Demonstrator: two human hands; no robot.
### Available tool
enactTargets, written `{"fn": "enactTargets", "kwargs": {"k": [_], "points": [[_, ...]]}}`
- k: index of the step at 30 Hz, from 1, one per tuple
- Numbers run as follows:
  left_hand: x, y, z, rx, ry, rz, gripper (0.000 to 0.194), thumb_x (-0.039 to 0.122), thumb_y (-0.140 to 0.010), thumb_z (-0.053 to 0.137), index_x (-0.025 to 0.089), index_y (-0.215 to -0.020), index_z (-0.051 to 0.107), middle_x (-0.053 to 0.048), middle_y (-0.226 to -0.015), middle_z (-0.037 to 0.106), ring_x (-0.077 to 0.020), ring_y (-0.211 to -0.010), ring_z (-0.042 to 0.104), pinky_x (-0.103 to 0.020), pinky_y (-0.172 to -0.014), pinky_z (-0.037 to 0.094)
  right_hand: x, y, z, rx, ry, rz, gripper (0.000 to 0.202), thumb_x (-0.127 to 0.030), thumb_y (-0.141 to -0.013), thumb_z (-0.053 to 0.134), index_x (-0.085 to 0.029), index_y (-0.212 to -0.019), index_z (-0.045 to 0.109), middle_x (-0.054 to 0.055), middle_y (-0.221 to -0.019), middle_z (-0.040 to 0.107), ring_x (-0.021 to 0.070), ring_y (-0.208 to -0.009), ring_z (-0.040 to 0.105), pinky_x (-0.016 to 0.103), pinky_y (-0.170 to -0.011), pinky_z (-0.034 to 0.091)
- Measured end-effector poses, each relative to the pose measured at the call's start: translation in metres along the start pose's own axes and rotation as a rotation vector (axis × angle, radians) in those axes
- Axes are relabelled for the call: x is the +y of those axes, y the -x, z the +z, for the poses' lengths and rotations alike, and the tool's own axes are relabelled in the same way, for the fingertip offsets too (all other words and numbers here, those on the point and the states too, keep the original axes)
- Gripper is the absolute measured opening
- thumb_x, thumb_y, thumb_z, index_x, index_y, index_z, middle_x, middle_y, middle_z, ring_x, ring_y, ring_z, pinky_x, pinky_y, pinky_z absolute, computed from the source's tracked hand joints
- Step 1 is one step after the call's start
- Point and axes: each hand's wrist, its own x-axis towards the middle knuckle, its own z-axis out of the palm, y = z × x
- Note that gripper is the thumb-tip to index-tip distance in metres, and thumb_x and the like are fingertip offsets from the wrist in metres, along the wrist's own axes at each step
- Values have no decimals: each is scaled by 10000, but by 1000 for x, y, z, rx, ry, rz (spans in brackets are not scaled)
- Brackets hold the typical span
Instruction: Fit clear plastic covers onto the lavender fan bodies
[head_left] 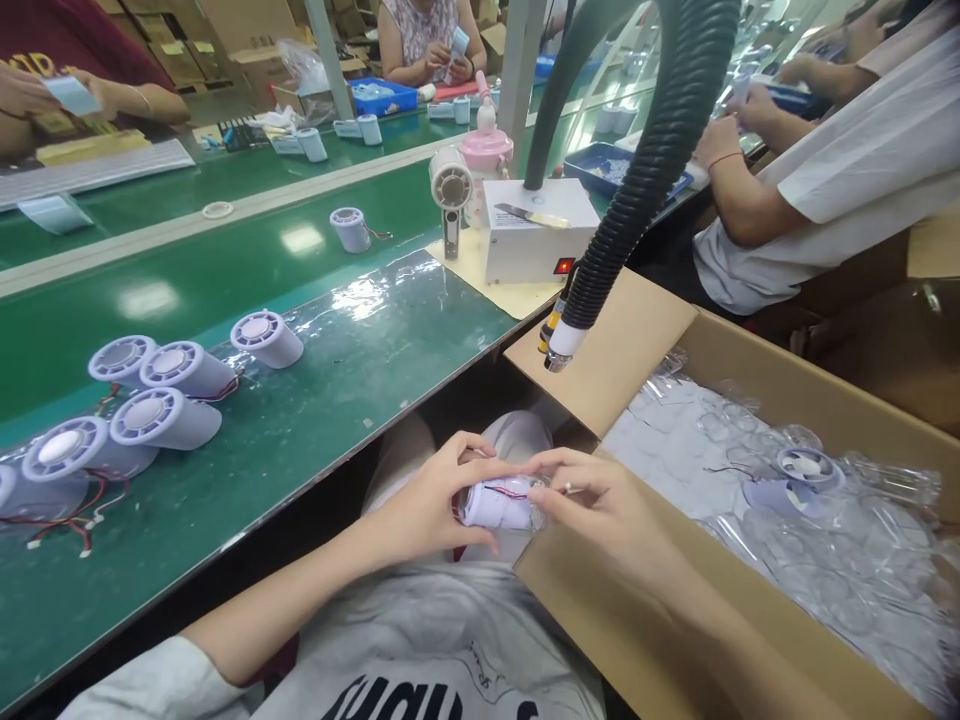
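Above my lap, my left hand is wrapped round a lavender cylindrical fan housing lying on its side. Thin red and dark wires run along its upper face. At its right end my right hand is closed, thumb and fingers pinching the wires, with a small white tip showing between them. Something clear and shiny shows around that end, partly hidden by the fingers. Several similar fan housings with wires and small white plugs stand on the green bench to the left.
An open cardboard box at my right holds clear plastic sleeves and one lavender housing. A black flexible hose hangs over it from a white box. A handheld fan stands alongside. Co-workers sit across and at right.
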Motion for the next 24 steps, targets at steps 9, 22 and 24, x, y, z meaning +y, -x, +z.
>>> {"fn": "enactTargets", "kwargs": {"k": [9, 22, 24], "points": [[5, 5, 3, -6, 739, -282, 678, 277, -704, 817, 285, -1313, 521, -84, -1284, 587, -218, -1064, 619, -340, -878, 530, 22, 4, -9, -43, 126, -348, 365, -182, -759, 785, -286, -1098, 700, 49, -1367, 589, 262, -1240, 565, 391, -1036, 470], [21, 10, -8, -32, 410, -76, 751, 253, -667, 844, 335, -1343, 528, -62, -1367, 573, -255, -1215, 570, -389, -1037, 448, 16, 20, -7, -129, 6, -163, 457, -232, -804, 754, -334, -1211, 572, -2, -1284, 619, 197, -1154, 608, 320, -962, 544], [21, 11, -8, -30, 387, -71, 749, 260, -673, 841, 332, -1347, 522, -63, -1366, 575, -252, -1202, 581, -393, -1037, 450, 14, 20, -7, -148, -46, -107, 446, -249, -803, 757, -325, -1204, 577, 9, -1264, 619, 203, -1136, 611, 323, -949, 544]]}}
